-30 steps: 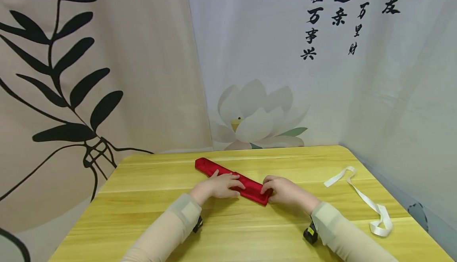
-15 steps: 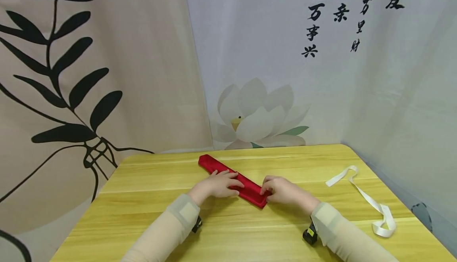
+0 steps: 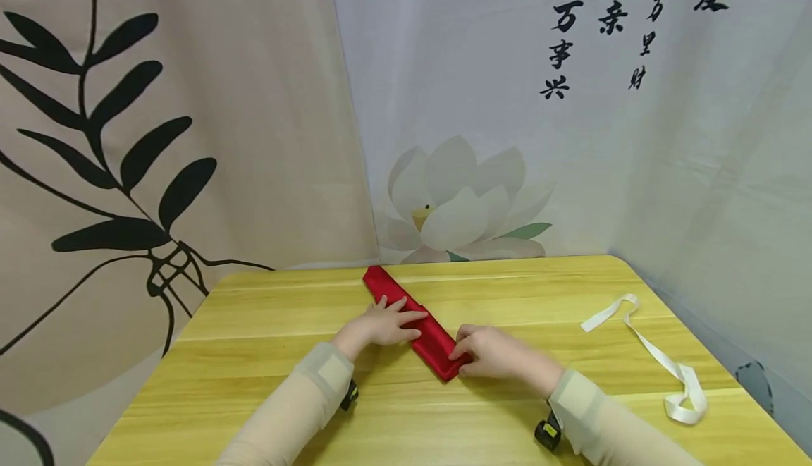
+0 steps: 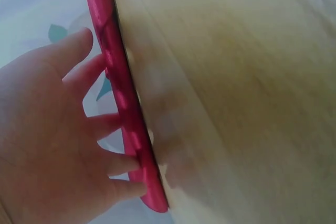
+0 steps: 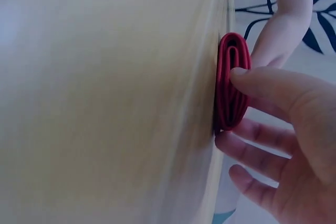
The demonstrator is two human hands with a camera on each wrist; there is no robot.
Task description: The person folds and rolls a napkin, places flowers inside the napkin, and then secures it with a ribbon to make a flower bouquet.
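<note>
A red, shiny cloth (image 3: 436,350), folded into a long flat strip, lies slantwise on the table. Its far end points to the back left and its near end towards me. My left hand (image 3: 380,321) rests on the strip's middle with spread fingers; the left wrist view shows them laid across the red cloth (image 4: 126,85). At the near end, my right hand (image 3: 497,354) pinches the strip. In the right wrist view, the thumb presses the end of the cloth (image 5: 227,100), where stacked rolled layers show, and the other fingers are around its side.
A white ribbon (image 3: 656,354) lies loosely curled on the right part of the wooden table (image 3: 254,374). Behind the table's back edge hangs a printed curtain (image 3: 279,113) with a lotus and black writing.
The red strip has turned on the table: its far end has swung right and back, its near end left and towards me. My right hand has moved along with the near end.
</note>
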